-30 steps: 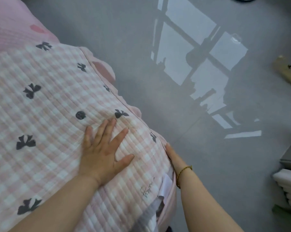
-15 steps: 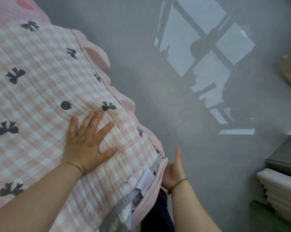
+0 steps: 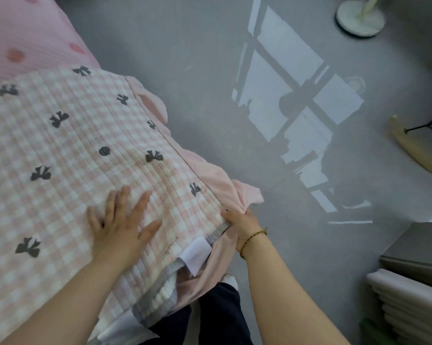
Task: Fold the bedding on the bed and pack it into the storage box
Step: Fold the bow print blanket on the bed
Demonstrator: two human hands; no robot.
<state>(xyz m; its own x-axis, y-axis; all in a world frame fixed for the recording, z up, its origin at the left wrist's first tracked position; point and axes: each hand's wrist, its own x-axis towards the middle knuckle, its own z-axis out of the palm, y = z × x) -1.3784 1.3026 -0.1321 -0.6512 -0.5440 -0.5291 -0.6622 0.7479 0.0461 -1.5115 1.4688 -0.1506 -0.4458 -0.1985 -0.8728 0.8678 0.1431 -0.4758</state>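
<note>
A pink-and-white checked quilt with black bow prints lies folded on the bed, its grey-trimmed corner and white label near me. My left hand presses flat on the quilt with fingers spread. My right hand grips the quilt's right edge at the bed's side, fingers curled under the checked layer and the plain pink underside. A pink sheet with red dots covers the bed beyond. No storage box is in view.
Grey glossy floor with a window reflection lies right of the bed. A white round stand base is at top right, a wooden curved piece at right, and a grey unit with stacked white items at bottom right.
My right hand rose from below the bed's edge and took hold of the quilt's right edge. My left hand stayed pressed flat on the quilt.
</note>
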